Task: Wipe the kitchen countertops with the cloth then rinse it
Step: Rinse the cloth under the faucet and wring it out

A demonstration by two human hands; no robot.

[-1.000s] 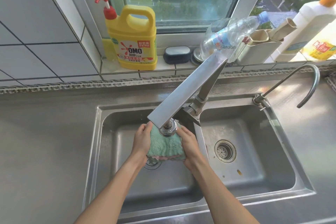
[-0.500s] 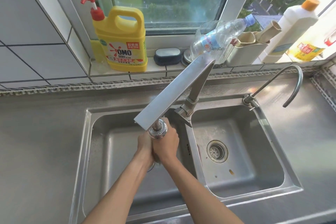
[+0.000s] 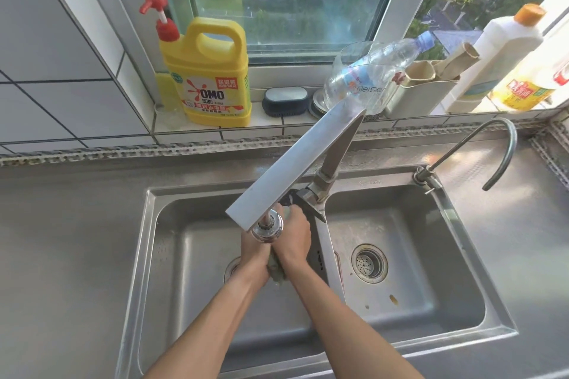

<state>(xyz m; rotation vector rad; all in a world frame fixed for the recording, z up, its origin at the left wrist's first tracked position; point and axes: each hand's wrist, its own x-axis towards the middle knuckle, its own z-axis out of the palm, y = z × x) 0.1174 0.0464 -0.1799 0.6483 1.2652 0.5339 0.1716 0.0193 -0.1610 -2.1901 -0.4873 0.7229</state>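
Both hands are pressed together over the left basin of the steel double sink [image 3: 144, 240], right under the faucet head [image 3: 267, 228]. My left hand [image 3: 254, 258] and my right hand [image 3: 294, 240] squeeze the cloth [image 3: 275, 271] between them. Only a small wet, greyish-green bunch of the cloth shows below the palms; the rest is hidden. The long flat faucet spout [image 3: 295, 163] slants from the back right down over my hands. I cannot tell whether water is running.
The steel countertop [image 3: 61, 240] surrounds the sink. A thin curved tap [image 3: 505, 148] stands at the right. On the sill sit a yellow detergent jug [image 3: 209, 77], a dark soap box [image 3: 284, 100], a clear plastic bottle [image 3: 378, 71], a white holder [image 3: 421, 86] and two more bottles.
The cloth was spread open between my hands a second ago; my hands have since closed together and bunched it up, so almost none of it shows.
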